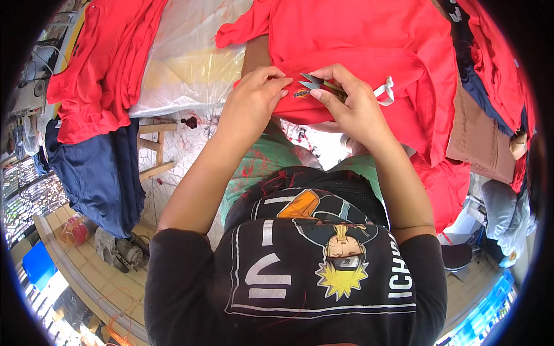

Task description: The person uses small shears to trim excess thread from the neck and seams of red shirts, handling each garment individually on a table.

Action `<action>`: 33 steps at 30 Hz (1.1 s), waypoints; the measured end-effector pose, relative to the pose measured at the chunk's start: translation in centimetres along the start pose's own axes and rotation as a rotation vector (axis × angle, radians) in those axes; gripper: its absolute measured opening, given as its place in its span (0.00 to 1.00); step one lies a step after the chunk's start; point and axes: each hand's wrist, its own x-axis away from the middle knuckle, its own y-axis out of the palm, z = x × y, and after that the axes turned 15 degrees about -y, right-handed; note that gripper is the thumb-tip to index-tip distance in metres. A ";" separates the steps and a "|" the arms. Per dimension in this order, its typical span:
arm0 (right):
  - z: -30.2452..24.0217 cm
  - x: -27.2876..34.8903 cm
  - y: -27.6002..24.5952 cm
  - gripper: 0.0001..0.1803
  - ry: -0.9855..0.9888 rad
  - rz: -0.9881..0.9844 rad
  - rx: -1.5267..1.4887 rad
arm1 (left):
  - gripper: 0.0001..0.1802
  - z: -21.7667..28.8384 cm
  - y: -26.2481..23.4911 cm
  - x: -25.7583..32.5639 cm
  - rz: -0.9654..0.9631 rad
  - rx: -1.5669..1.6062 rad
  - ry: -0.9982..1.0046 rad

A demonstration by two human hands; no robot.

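Observation:
A red garment (358, 34) is spread in front of me, with a small dark woven patch (301, 93) near its lower edge. My right hand (355, 106) grips a pair of thread snips (312, 81). The blades point left, slightly apart, just above the patch. Left of the patch, my left hand (248, 104) has its thumb and fingertips drawn together over the red cloth. Whatever lies between them is too small or hidden to make out. A white tied ribbon (385, 91) rests on the garment right of my right hand.
Clear plastic sheeting (187, 63) covers the surface at left, beside another red garment (107, 75). Dark blue cloth (95, 173) hangs below it, near a wooden stool (156, 144) and a motor (122, 248). A cardboard box (482, 135) stands at right under more clothing.

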 end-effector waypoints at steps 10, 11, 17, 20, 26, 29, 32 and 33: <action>0.9 0.4 1.0 0.07 -0.011 0.000 -0.064 | 0.07 -0.1 -1.1 -0.2 -0.111 0.167 -0.155; 0.8 0.3 1.0 0.07 -0.021 -0.011 -0.051 | 0.07 -0.1 -1.3 -0.2 -0.137 0.196 -0.197; 0.3 0.2 1.1 0.08 -0.117 -0.043 0.072 | 0.07 -0.2 -0.8 -0.2 -0.027 0.204 -0.075; 0.0 -0.1 1.0 0.08 -0.133 -0.059 0.175 | 0.06 0.5 -1.2 -0.1 0.008 0.198 -0.035; 0.1 0.3 1.0 0.07 -0.087 0.009 0.086 | 0.13 1.0 -2.4 2.1 -0.078 0.050 -0.053; 0.3 0.4 1.3 0.07 -0.120 0.027 0.090 | 0.16 0.1 -1.8 2.4 -0.046 0.018 -0.016; 0.5 0.6 1.4 0.07 -0.099 0.038 0.059 | 0.15 0.2 -1.6 2.5 -0.028 -0.012 0.018; 0.6 0.6 1.4 0.07 -0.092 0.039 0.053 | 0.14 0.3 -1.6 2.5 -0.030 -0.019 0.022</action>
